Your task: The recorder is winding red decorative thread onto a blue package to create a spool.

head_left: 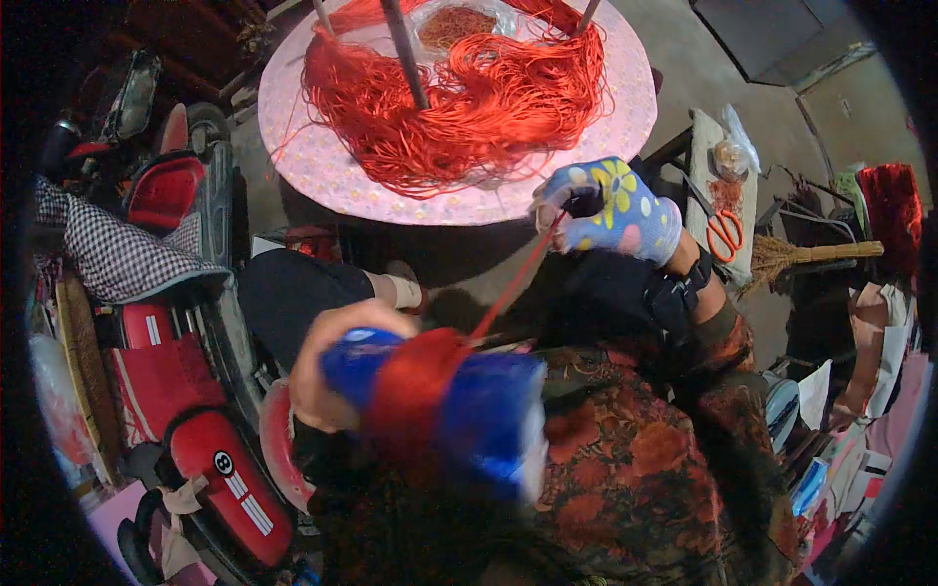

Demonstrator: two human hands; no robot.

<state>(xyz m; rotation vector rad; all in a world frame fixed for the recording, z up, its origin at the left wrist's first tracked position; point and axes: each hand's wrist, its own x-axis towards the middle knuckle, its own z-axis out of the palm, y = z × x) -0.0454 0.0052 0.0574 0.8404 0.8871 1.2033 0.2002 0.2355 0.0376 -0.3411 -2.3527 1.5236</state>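
My left hand [337, 342] grips one end of a blue cylinder [489, 410], which is blurred by motion. Red cord [420, 381] is wound in a thick band around its middle. From that band a taut strand [513, 286] rises to my right hand [611, 210], which wears a light blue glove with flowers and dots. The gloved fingers are pinched on the strand. Beyond my hands, a large loose skein of red cord [489, 107] lies on a round pink table [440, 208], looped about upright rods [405, 54].
On the right, orange-handled scissors [724, 236] lie on a narrow bench [699, 146] with a plastic bag [740, 146]. A straw broom [811, 254] sticks out beside it. At the left stands a red and black scooter [234, 488]. A clear bag of cord scraps [457, 27] sits on the table.
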